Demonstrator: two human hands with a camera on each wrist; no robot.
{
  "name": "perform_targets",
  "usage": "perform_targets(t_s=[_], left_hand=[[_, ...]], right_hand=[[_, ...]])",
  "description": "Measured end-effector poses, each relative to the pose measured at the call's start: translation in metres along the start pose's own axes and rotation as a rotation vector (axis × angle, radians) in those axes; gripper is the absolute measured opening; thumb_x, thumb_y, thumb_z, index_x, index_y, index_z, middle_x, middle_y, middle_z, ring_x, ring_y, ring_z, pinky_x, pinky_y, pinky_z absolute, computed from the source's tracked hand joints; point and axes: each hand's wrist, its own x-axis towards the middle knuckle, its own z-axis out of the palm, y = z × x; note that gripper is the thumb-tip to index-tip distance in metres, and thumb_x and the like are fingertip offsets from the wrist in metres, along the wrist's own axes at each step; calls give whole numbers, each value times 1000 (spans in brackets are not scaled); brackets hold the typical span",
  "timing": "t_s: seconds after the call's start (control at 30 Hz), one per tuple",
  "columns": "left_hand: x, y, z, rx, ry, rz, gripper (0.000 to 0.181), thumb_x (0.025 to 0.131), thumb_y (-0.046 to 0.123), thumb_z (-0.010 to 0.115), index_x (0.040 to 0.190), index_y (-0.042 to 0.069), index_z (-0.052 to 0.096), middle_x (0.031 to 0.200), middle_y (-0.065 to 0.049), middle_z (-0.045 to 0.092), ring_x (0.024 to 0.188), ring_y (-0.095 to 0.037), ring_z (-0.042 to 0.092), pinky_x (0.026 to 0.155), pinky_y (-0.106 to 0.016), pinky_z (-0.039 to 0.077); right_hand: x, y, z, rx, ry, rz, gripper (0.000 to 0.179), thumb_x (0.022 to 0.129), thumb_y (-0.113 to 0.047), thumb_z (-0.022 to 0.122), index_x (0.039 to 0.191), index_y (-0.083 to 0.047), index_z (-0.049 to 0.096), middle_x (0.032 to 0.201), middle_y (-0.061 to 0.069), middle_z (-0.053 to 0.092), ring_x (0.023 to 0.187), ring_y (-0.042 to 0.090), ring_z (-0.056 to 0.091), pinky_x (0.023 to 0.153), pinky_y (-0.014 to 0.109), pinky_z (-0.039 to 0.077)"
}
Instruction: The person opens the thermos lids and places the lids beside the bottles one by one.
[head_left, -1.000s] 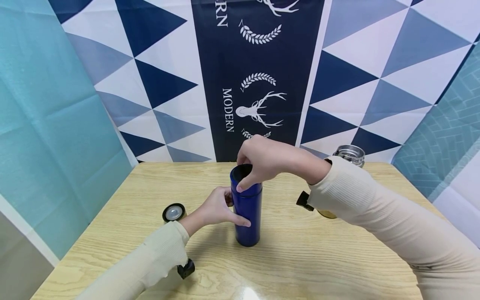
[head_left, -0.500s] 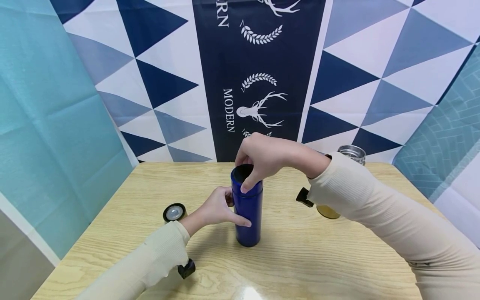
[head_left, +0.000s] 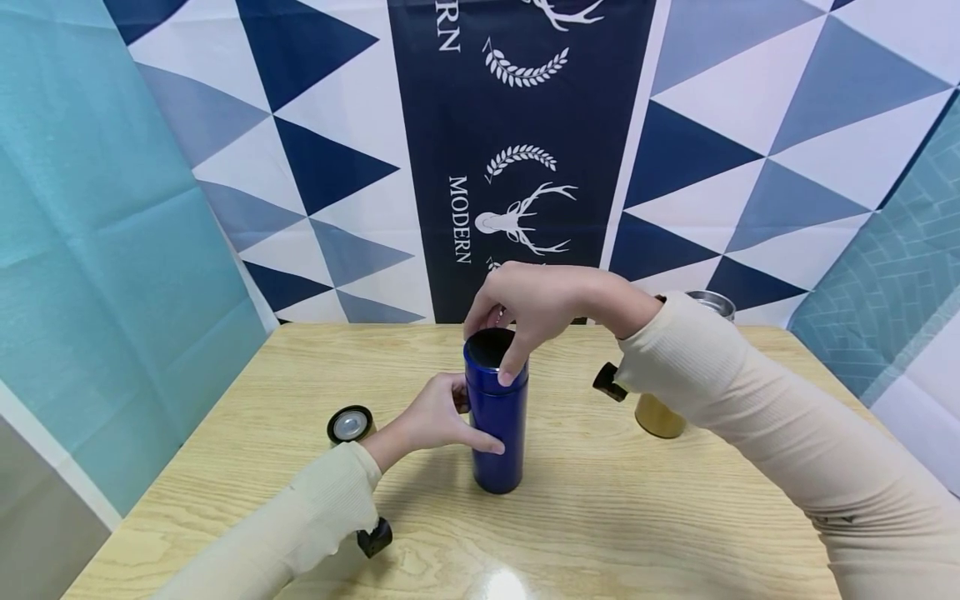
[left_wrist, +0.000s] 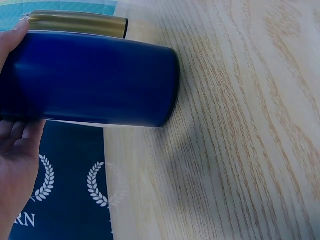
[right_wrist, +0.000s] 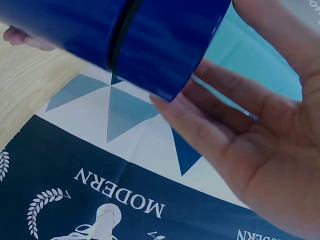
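Observation:
A tall blue thermos [head_left: 498, 437] stands upright on the wooden table, its dark-topped lid [head_left: 483, 377] sitting on it with a thin seam between. My left hand [head_left: 435, 412] holds the thermos around its middle, thumb across the front. From above, my right hand [head_left: 534, 310] grips the lid, thumb at the near side and fingers at the far side. In the right wrist view the seam under the lid [right_wrist: 160, 45] shows as a dark band. The left wrist view shows the lower body of the thermos [left_wrist: 100, 77] and its base near the table.
To the right, partly behind my right sleeve, stands a gold bottle [head_left: 660, 417] with a silver open mouth [head_left: 714, 303]. A small black-rimmed gold lid [head_left: 351, 425] is beside my left forearm. A patterned cloth [head_left: 330, 167] hangs behind the table [head_left: 585, 525].
My right hand has turned on the lid: its thumb has shifted right along the near side and the wrist has risen slightly. My left hand and the thermos stay put.

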Motion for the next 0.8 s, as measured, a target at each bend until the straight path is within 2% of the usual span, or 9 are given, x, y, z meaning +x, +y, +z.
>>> perform_targets(t_s=[0.33,0.5,0.8], left_hand=[[1,0,1,-12,-2,0,59,67,12,86,121,7,62,117,-12,70,101,-12,68,97,-38,54],[0,-1,0,-13,-6,0,61,67,14,87,123,8,61,118,-11,69,103,-14,68,96,-34,54],[0,-1,0,-7,-6,-1,62,67,16,87,123,9,60,119,-11,69,102,-13,67,95,-32,54]], right_hand=[[3,1,-4,41,-70,-35,57,70,-19,87,121,-8,65,121,4,68,112,18,64,102,36,51],[5,2,-5,53,-102,-43,60,68,-16,87,123,-8,64,124,4,66,116,19,63,104,36,49],[5,1,-7,85,-140,-21,64,67,-7,87,125,-10,62,128,3,64,118,18,62,107,36,47]])
